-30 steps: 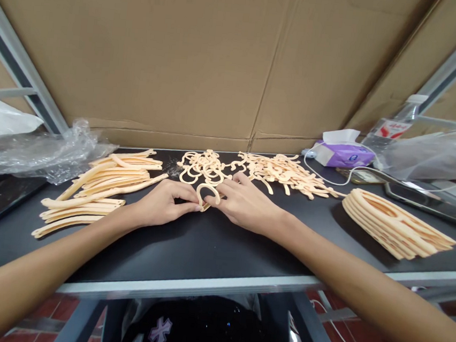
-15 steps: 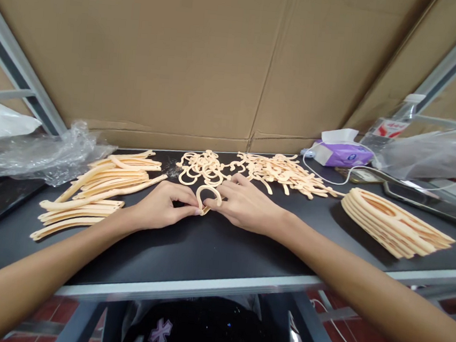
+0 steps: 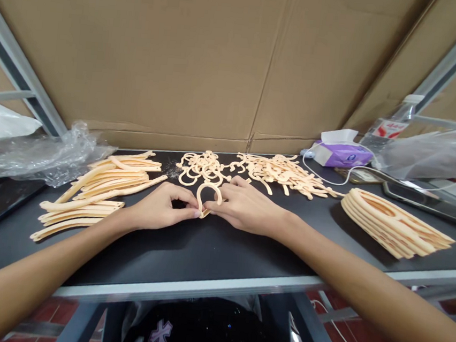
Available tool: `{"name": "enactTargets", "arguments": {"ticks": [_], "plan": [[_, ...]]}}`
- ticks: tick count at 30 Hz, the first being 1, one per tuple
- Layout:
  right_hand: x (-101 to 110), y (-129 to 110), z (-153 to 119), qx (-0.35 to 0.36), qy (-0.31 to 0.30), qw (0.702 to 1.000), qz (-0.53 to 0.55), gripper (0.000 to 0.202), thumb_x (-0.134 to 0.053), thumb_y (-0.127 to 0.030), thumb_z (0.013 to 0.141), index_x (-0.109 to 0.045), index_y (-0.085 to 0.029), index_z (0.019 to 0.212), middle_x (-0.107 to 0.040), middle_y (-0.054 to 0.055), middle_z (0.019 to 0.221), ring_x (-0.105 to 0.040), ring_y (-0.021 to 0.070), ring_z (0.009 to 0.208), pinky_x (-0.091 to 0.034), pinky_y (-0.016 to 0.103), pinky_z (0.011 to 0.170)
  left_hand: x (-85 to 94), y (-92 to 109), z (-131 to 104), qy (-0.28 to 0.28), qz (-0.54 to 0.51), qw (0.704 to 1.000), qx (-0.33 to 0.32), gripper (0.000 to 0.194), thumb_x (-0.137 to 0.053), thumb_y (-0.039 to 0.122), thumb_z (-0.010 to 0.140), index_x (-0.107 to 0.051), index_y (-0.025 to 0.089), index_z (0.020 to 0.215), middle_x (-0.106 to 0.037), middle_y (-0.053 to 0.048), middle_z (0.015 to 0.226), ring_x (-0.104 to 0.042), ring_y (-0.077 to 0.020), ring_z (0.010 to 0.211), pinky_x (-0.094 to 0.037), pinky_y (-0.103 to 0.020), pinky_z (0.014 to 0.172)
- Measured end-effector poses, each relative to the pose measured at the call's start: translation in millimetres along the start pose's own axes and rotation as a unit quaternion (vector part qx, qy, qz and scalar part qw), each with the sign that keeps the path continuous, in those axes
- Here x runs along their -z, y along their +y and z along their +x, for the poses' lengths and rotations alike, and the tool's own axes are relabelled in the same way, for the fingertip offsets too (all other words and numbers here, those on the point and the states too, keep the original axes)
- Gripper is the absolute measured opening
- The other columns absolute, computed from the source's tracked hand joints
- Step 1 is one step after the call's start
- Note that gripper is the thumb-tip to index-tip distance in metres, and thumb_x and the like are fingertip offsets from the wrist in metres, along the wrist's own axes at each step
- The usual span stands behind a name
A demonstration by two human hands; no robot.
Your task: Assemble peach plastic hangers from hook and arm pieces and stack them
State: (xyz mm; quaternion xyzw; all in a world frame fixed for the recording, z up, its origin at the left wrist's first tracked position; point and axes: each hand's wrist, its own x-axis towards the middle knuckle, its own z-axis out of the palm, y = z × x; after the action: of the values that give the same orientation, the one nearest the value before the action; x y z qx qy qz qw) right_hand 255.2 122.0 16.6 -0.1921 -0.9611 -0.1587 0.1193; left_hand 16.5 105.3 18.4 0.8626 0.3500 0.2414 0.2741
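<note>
Between my two hands a cream curved hook piece [image 3: 209, 188] stands upright, its lower end near a small straight cream piece [image 3: 207, 212]. My left hand [image 3: 166, 205] pinches the hook's lower left end between thumb and fingers. From the other side, my right hand [image 3: 249, 205] grips the small straight piece, its fingers partly hiding it. Behind the hands lies a pile of curved hooks [image 3: 202, 166], with a heap of short cream pieces [image 3: 284, 174] to its right. Long cream arms [image 3: 98, 180] are spread at the left.
A stack of cream hanger-shaped pieces [image 3: 388, 221] sits at the right. Behind it are a purple tissue pack [image 3: 344, 154], a white cable, a phone [image 3: 430, 201] and a bottle [image 3: 391, 127]. Clear plastic wrap [image 3: 52, 154] lies at the left. Cardboard [image 3: 162, 52] closes off the back.
The hook between my hands has tilted slightly and sits a touch lower. My right hand's fingers have drawn in closer around the small piece. The piles look the same.
</note>
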Motion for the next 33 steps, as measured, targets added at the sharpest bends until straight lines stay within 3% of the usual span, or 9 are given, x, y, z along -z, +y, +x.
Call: {"name": "enactTargets", "arguments": {"ticks": [11,26,33], "plan": [[1,0,0,-0.006,-0.003,1.000,0.003,0.034,-0.039,-0.025,0.104,-0.071,-0.020,0.113,-0.059,0.005,0.079,-0.040,0.0148,0.070,-0.022,0.033,0.075,2.4,3,1,-0.003,-0.001,1.000,0.004,0.020,-0.065,0.032,0.088,-0.077,0.016,0.086,-0.077,-0.002,0.084,-0.069,-0.0147,0.075,-0.052,-0.022,0.073],[3,-2,1,0.013,0.006,0.999,-0.034,0.033,-0.038,-0.024,0.104,-0.070,-0.020,0.111,-0.059,0.004,0.077,-0.038,0.0151,0.068,-0.022,0.033,0.075,12.0,9,0,-0.049,0.039,0.998,0.004,0.025,-0.063,0.040,0.090,-0.075,0.018,0.088,-0.075,-0.001,0.086,-0.066,-0.0138,0.077,-0.049,-0.022,0.075],[3,-2,1,0.025,0.012,0.998,-0.051,0.032,-0.038,-0.021,0.104,-0.069,-0.019,0.109,-0.060,0.005,0.082,-0.041,0.0153,0.072,-0.022,0.034,0.076,16.3,10,-1,-0.062,0.057,0.996,-0.021,0.015,-0.070,0.032,0.084,-0.075,0.019,0.091,-0.074,0.000,0.083,-0.064,-0.0120,0.072,-0.050,-0.020,0.072]]}}
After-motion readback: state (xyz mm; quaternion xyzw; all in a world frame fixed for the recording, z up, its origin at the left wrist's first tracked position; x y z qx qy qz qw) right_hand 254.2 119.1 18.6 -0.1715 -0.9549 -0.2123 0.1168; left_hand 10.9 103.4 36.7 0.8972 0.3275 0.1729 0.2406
